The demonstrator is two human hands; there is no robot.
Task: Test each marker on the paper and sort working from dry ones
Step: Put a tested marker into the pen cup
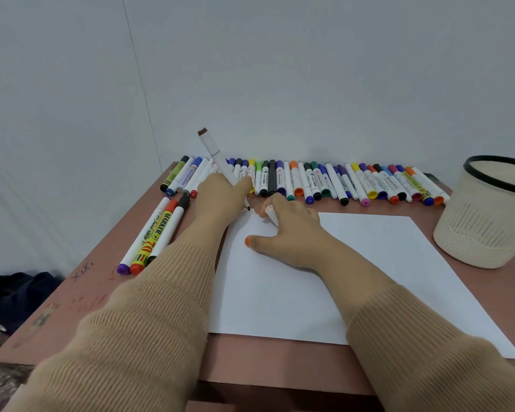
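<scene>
Left hand grips a white marker, tip at the paper's far-left corner; right hand seemingly pinches its cap; paper bare rightward.

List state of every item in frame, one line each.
White marker with brown end: uncapped, held tilted in left hand, tip at the paper's far-left corner.
Small white cap: off, pinched in right hand.
White paper sheet: flat on the table, faint scribble near the tip, otherwise blank.
Long row of mixed markers: capped, lying along the wall.
Three set-aside markers: capped, lying left of the paper.
Cream mesh bin: upright, contents hidden.
</scene>
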